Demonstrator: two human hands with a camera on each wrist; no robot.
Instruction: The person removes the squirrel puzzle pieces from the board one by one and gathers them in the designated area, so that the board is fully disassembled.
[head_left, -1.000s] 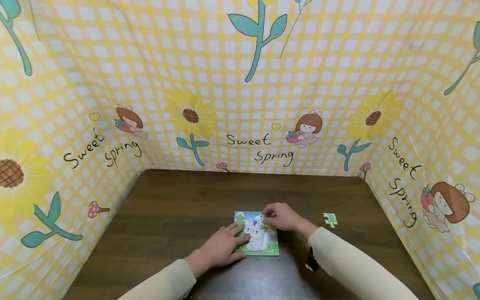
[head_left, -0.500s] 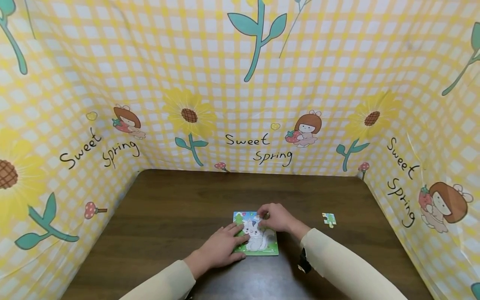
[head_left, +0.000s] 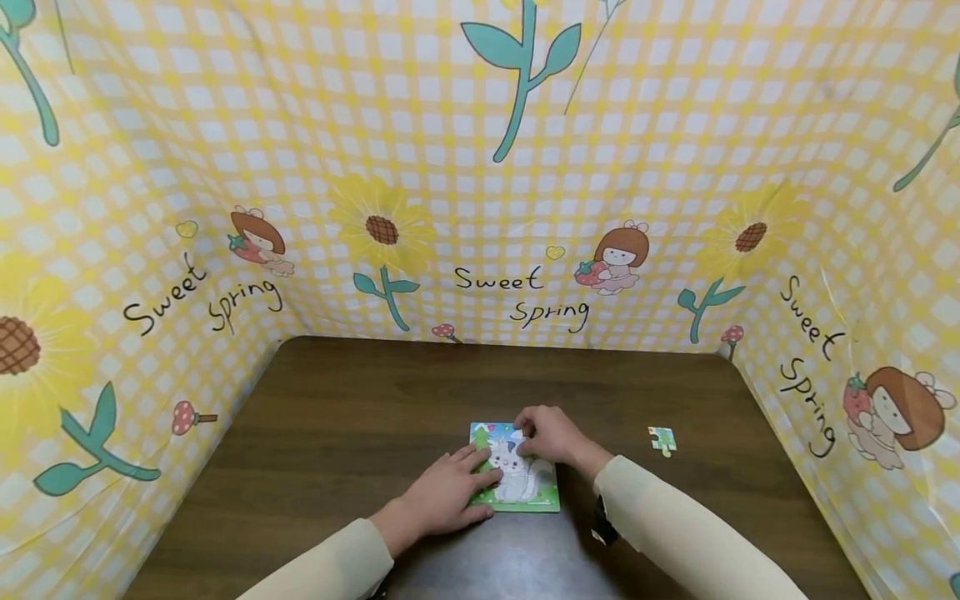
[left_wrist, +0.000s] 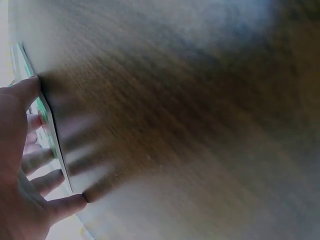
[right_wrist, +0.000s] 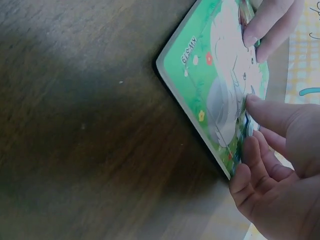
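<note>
A small square jigsaw puzzle point(head_left: 517, 490) with a white cartoon animal on a green and blue background lies flat on the table. My left hand point(head_left: 444, 493) rests on its left side, fingers spread over the board; in the left wrist view the thumb and fingertips line the board's edge. My right hand point(head_left: 553, 435) is over the upper right part of the puzzle. Its thumb and fingers pinch a puzzle piece point(right_wrist: 247, 122), seen tilted at the board's surface in the right wrist view and mostly hidden by the fingers.
One loose puzzle piece point(head_left: 663, 442), green and yellow, lies on the dark wooden table point(head_left: 360, 400) to the right of my right hand. A yellow checked cloth point(head_left: 480, 208) with flowers and cartoon figures stands round the table's back and sides.
My right hand has shifted slightly left over the puzzle, still pinching the piece, and then stays nearly in place. The left hand and loose piece stay where they were.
</note>
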